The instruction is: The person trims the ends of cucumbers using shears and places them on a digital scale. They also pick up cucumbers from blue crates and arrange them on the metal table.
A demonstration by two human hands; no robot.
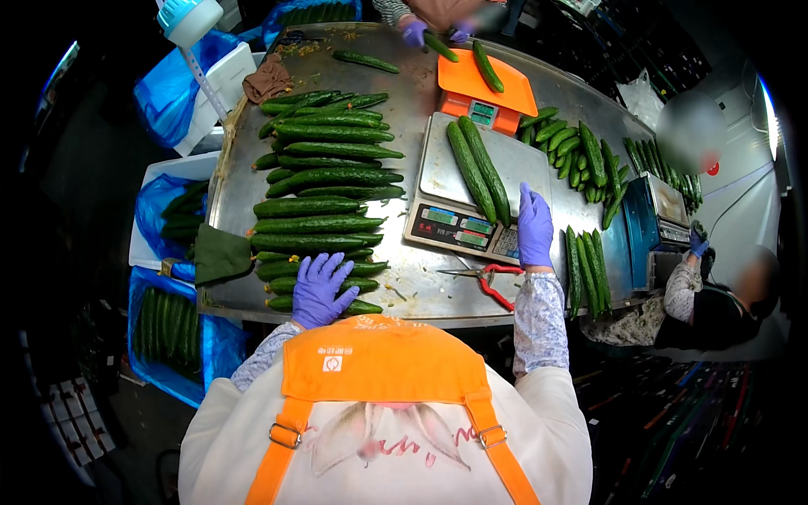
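Note:
My left hand (320, 291), in a purple glove, rests with fingers spread on the near end of a long row of cucumbers (309, 225). Two cucumbers (481, 169) lie side by side on the steel pan of a digital scale (442, 165). Beside their near ends, at the scale's right edge, is my gloved right hand (535, 226), its fingers extended and close together, with no item visible in it. Red-handled scissors (489, 278) lie on the metal table below the scale. Several cucumbers (587, 271) lie to the right of my right hand.
An orange scale (486, 82) holding a cucumber stands beyond mine; a co-worker's gloved hand (414, 33) holds another cucumber there. More cucumbers (571, 148) are piled at right, near a blue scale (650, 208) and another person (713, 303). Blue-lined crates (165, 341) stand left, beside a green cloth (221, 254).

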